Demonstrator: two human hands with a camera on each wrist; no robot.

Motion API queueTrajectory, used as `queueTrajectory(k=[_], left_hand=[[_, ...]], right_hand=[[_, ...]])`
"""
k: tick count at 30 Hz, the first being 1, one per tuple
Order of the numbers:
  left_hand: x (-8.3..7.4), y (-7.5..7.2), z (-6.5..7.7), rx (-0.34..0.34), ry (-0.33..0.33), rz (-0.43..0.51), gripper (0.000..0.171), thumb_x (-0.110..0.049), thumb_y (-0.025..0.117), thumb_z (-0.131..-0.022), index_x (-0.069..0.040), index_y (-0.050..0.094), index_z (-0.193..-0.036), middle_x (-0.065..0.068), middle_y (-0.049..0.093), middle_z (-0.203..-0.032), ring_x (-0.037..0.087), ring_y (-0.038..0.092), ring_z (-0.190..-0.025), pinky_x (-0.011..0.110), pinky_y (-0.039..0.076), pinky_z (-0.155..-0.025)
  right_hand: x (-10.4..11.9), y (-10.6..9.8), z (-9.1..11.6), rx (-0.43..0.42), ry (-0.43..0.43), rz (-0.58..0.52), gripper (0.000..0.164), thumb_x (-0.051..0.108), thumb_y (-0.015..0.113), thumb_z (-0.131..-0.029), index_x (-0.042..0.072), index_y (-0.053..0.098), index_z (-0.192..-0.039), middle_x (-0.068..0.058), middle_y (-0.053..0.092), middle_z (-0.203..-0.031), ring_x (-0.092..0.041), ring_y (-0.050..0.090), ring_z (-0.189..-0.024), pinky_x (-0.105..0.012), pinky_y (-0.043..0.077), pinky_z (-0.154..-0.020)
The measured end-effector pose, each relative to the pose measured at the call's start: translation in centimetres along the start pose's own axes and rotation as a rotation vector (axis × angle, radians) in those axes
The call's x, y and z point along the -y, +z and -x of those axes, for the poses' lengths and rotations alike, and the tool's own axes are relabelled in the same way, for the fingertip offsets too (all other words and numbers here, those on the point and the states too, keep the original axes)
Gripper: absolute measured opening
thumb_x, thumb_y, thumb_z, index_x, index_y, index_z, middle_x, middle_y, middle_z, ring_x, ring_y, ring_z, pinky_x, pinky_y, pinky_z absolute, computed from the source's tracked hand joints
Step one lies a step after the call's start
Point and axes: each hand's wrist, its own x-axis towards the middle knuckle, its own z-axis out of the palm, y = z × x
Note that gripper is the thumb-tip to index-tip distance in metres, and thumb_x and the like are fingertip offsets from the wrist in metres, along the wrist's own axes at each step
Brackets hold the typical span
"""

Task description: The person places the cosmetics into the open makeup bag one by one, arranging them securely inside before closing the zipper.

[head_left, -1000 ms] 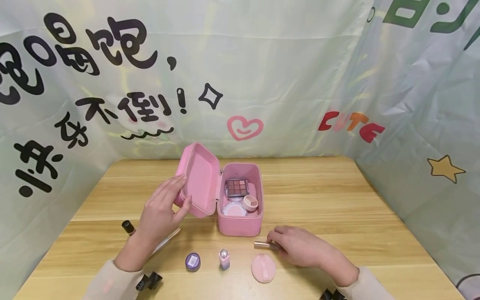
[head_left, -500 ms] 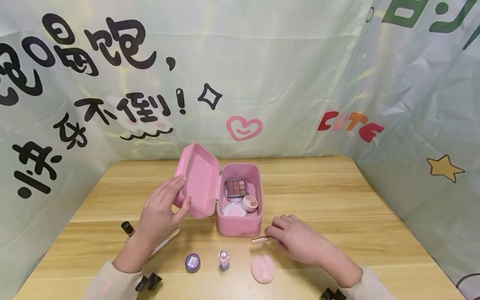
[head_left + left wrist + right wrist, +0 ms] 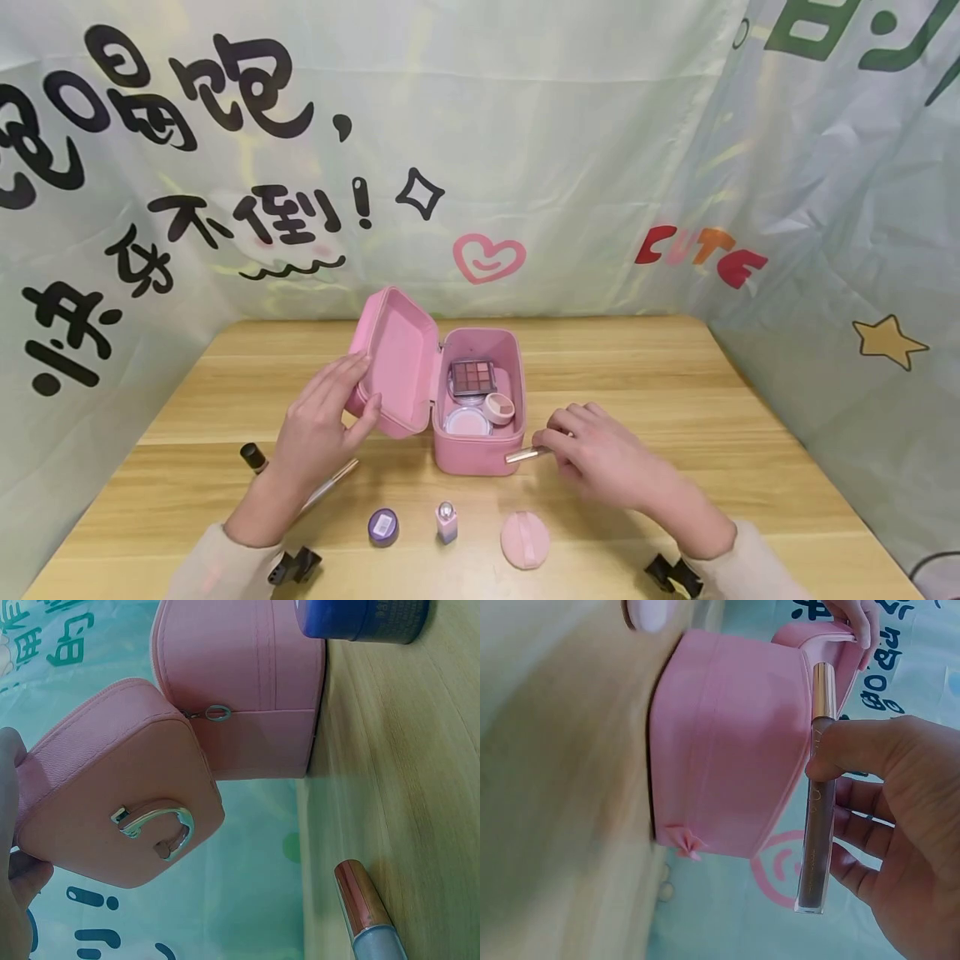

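Observation:
A pink makeup case [image 3: 476, 457] stands on the table, its lid [image 3: 405, 358] swung out to the left. My left hand [image 3: 318, 421] grips the lid's outer edge, fingers on one side and thumb on the other. Inside the case lie an eyeshadow palette [image 3: 472, 379], a round compact [image 3: 467, 422] and a small round pot [image 3: 498, 407]. By the case's front right corner, my right hand [image 3: 600, 458] pinches a lip gloss tube [image 3: 817, 832] between thumb and fingers. The tube has a gold cap and a clear brownish body, held above the table.
In front of the case are a purple jar [image 3: 383, 527], a small pink bottle [image 3: 446, 523] and a pink powder puff [image 3: 525, 540]. A black-capped tube [image 3: 253, 455] and a slim silvery tube [image 3: 333, 483] lie around my left forearm. A printed cloth [image 3: 585, 167] hangs behind the table.
My right hand has raised the lip gloss tube from near the tabletop and carried it toward the case's front right corner. The left hand keeps its hold on the lid.

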Motion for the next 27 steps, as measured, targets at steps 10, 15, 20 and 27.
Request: queueTrajectory(k=[10, 15, 20, 27], left_hand=[[0.2, -0.1, -0.1, -0.001, 0.004, 0.01, 0.045, -0.03, 0.055, -0.093, 0.006, 0.065, -0.118, 0.018, 0.066, -0.12, 0.036, 0.063, -0.107, 0.05, 0.055, -0.088], [0.2, 0.0, 0.0, 0.006, 0.001, 0.007, 0.045, -0.03, 0.054, -0.093, 0.005, 0.065, -0.119, 0.018, 0.066, -0.12, 0.036, 0.063, -0.107, 0.049, 0.055, -0.089], [0.2, -0.1, 0.0, 0.011, 0.008, 0.006, 0.045, -0.03, 0.054, -0.094, 0.006, 0.064, -0.119, 0.019, 0.066, -0.12, 0.036, 0.064, -0.107, 0.049, 0.055, -0.089], [0.2, -0.2, 0.0, 0.012, 0.004, 0.001, 0.046, -0.031, 0.053, -0.094, 0.006, 0.064, -0.119, 0.019, 0.066, -0.119, 0.036, 0.063, -0.108, 0.049, 0.054, -0.09]], right_hand=[[-1.5, -1.4, -2.5, 0.047, -0.064, 0.057, 0.034, 0.001, 0.055, -0.077, 0.016, 0.066, -0.106, 0.002, 0.056, -0.089, -0.02, 0.056, -0.083, -0.036, 0.046, -0.074], [-2.0, -1.8, -3.8, 0.07, -0.087, 0.093, 0.031, 0.003, 0.058, -0.079, 0.017, 0.066, -0.105, 0.002, 0.058, -0.092, -0.022, 0.056, -0.085, -0.037, 0.045, -0.076], [-2.6, -1.9, -5.1, 0.099, -0.134, 0.127, 0.03, 0.003, 0.063, -0.08, 0.018, 0.068, -0.107, 0.002, 0.06, -0.097, -0.022, 0.057, -0.092, -0.038, 0.045, -0.08], [-3.2, -1.5, -6.7, 0.121, -0.179, 0.156, 0.026, 0.009, 0.068, -0.084, 0.019, 0.067, -0.108, 0.002, 0.059, -0.096, -0.022, 0.057, -0.092, -0.04, 0.045, -0.085]])
